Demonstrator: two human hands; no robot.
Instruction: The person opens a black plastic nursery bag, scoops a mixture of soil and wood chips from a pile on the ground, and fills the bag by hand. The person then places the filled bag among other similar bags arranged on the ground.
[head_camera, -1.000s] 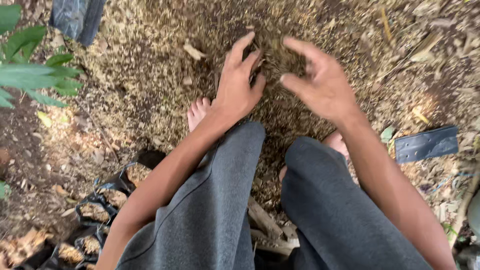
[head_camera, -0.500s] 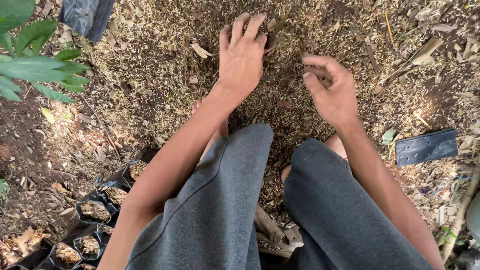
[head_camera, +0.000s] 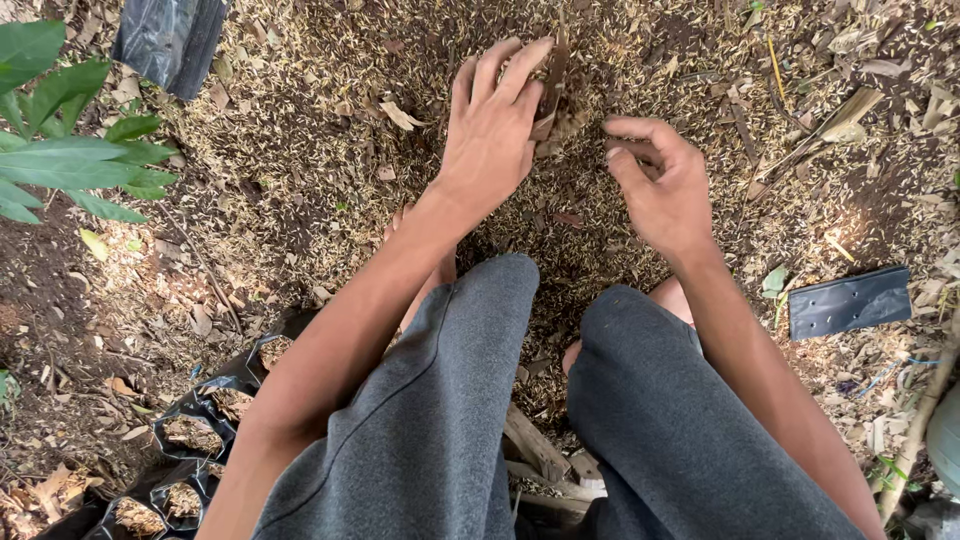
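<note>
Rice husk and dry leaf litter (head_camera: 300, 170) blanket the ground where a person squats in grey trousers, bare feet on the mulch. Their left hand (head_camera: 492, 128) lies palm-down on the heap, fingers extended and slightly curled, pressing against a clump of brown dry leaves (head_camera: 553, 95) at the fingertips. Their right hand (head_camera: 660, 185) hovers just beside it, fingers bent inward in a loose pinch; whether it holds any husk I cannot tell. Black nursery bags (head_camera: 200, 425) filled with husk stand at lower left, a flat empty black bag (head_camera: 848, 300) lies to the right, and green leaves (head_camera: 60, 150) reach in at upper left.
</note>
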